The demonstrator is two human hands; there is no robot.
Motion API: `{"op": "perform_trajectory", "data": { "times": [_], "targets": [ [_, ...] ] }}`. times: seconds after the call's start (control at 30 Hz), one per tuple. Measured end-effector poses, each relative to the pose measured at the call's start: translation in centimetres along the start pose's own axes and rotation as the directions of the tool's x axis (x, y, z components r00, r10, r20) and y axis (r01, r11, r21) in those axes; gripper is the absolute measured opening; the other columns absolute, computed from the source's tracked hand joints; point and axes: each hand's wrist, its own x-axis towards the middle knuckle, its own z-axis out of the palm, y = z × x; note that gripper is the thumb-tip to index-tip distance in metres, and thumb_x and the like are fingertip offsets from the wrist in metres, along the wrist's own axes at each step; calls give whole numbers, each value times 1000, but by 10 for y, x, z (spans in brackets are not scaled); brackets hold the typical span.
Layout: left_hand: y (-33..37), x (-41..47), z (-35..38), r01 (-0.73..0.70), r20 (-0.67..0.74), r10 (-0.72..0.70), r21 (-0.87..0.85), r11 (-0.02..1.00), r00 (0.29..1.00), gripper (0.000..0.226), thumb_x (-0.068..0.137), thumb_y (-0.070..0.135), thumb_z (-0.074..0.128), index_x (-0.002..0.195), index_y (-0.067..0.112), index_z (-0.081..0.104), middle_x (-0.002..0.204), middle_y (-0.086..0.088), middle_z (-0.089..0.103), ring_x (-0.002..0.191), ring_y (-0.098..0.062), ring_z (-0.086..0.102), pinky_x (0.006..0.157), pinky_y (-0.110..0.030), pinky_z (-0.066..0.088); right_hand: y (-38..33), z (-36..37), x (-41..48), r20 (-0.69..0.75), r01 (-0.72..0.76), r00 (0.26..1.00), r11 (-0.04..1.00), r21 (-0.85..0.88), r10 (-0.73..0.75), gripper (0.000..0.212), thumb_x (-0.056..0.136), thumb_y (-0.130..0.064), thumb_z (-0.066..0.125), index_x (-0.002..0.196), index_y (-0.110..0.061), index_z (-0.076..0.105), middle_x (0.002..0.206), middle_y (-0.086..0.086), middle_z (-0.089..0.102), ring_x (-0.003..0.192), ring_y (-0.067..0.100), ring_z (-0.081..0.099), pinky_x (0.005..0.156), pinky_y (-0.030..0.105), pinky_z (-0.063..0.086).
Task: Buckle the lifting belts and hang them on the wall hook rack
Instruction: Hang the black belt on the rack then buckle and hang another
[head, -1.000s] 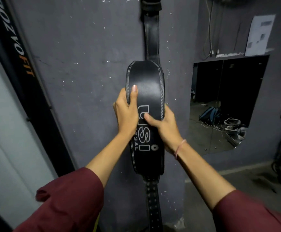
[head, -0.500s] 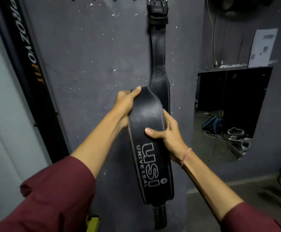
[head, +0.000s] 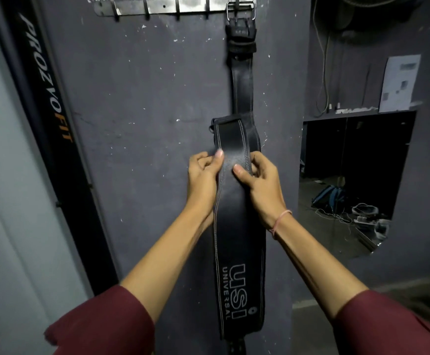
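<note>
A black leather lifting belt (head: 238, 239) with white "USI UNIVERSAL" lettering hangs down the grey wall. Its steel buckle (head: 241, 11) is hooked on the right end of the metal wall hook rack (head: 167, 6) at the top. The narrow strap (head: 242, 83) runs down from the buckle to the wide part. My left hand (head: 203, 175) grips the wide part's left edge, thumb on the front. My right hand (head: 258, 175) pinches the right edge at the same height. The belt's lower tail runs off the bottom of the frame.
Several bare hooks stand on the rack left of the buckle. A black frame post (head: 47, 103) lettered "PROZVOFIT" leans at the left. A wall mirror (head: 354, 180) at the right reflects a floor with cables and a bag. A paper sheet (head: 399, 83) sits above it.
Both hands slid up the belt from the logo area to the upper wide part. The view tilted up, so the rack and buckle now show.
</note>
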Motion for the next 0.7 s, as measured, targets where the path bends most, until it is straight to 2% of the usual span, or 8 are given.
{"op": "perform_trajectory", "data": {
  "times": [0.1,0.17,0.23,0.3,0.43,0.53,0.6,0.7],
  "targets": [
    [19,19,1,264,127,-255,-65,962,959,98,68,62,77,135,-4,51,127,-31,61,109,-43,65,86,-55,57,3,2,-13,65,-11,998,999,51,7,13,91,7,60,100,12,52,86,14,63,81,19,60,72,25,54],
    [23,30,0,351,77,-344,-113,929,936,106,54,57,89,136,2,51,132,-26,60,109,-40,66,79,-55,58,9,0,-19,113,-52,993,997,55,46,14,90,8,60,101,13,53,88,13,65,83,19,62,74,24,55],
    [21,27,3,249,-52,-264,-205,947,963,70,64,24,91,122,1,57,117,-22,68,95,-37,70,75,-57,59,15,-8,-24,159,-127,979,992,5,125,13,90,8,60,102,8,55,86,8,68,80,13,65,73,22,56],
    [12,16,6,122,-120,-146,-189,974,982,35,74,-9,73,101,9,60,96,-15,70,80,-30,69,74,-49,60,19,-17,-29,211,-210,953,976,-64,219,15,91,2,62,104,5,55,89,13,71,82,15,69,75,28,59],
    [4,8,14,48,-91,-61,-133,990,994,50,66,-24,60,100,13,54,88,-7,67,84,-27,66,77,-43,58,18,-19,-22,197,-223,950,968,-114,242,30,94,-17,64,119,-2,55,98,1,70,89,5,68,79,20,54],
    [12,12,19,111,-35,-120,-194,975,992,48,69,-6,72,112,4,53,96,-18,67,82,-34,67,71,-46,60,19,-15,-17,132,-189,971,979,-72,197,39,92,-5,64,129,0,53,115,5,70,106,15,68,94,31,53],
    [15,21,18,147,35,-143,-257,955,989,65,69,28,82,122,-1,59,114,-24,67,94,-38,65,86,-53,56,27,-17,-22,112,-169,978,984,-60,175,40,90,-3,67,127,0,55,123,11,68,116,24,65,103,38,49],
    [17,33,12,42,-81,-62,-230,972,995,43,86,47,69,99,6,62,95,-19,68,85,-32,65,89,-51,53,41,-16,-34,123,-205,969,975,-90,215,49,87,-11,71,130,-1,52,130,10,64,124,24,60,110,43,44]
  ]
}}
